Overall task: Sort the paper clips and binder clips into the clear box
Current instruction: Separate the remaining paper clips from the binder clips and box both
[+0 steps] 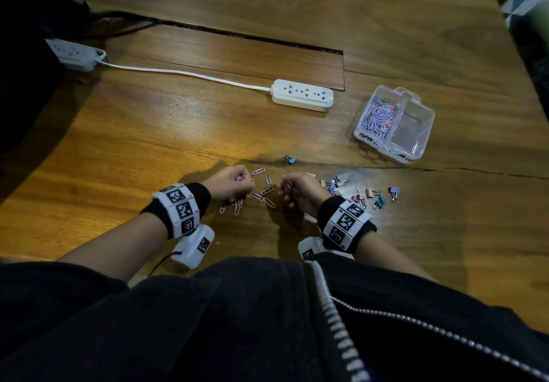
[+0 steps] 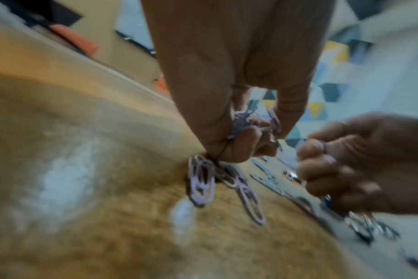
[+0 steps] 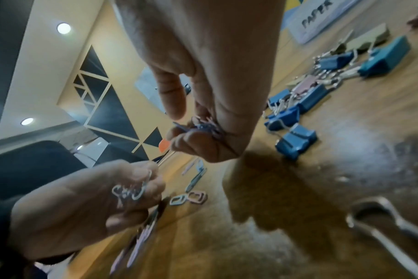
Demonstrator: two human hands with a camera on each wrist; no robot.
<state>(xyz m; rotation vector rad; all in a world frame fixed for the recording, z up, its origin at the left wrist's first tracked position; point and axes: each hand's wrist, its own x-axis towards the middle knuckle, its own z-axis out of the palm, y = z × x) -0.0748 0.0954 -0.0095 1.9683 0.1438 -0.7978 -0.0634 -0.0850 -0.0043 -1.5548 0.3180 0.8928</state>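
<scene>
The wooden worktop (image 1: 178, 132) carries it all. Two white power strips, one mid-worktop (image 1: 302, 95) and one at the far left (image 1: 74, 54), lie behind. The clear box (image 1: 395, 123) sits far right, its left compartment full of paper clips. The left hand (image 1: 230, 184) is curled round a bunch of paper clips (image 2: 246, 120), and the right hand (image 1: 297, 190) clutches another bunch (image 3: 203, 125). Binder clips (image 1: 356, 191) lie scattered just right of the hands, loose paper clips (image 1: 264, 188) between them.

clear box (image 1: 416, 132) front edge: black lettering "PAPER", rest unreadable | wrist bands (image 1: 346, 221): black-and-white square code markers, tiny characters beside them illegible
</scene>
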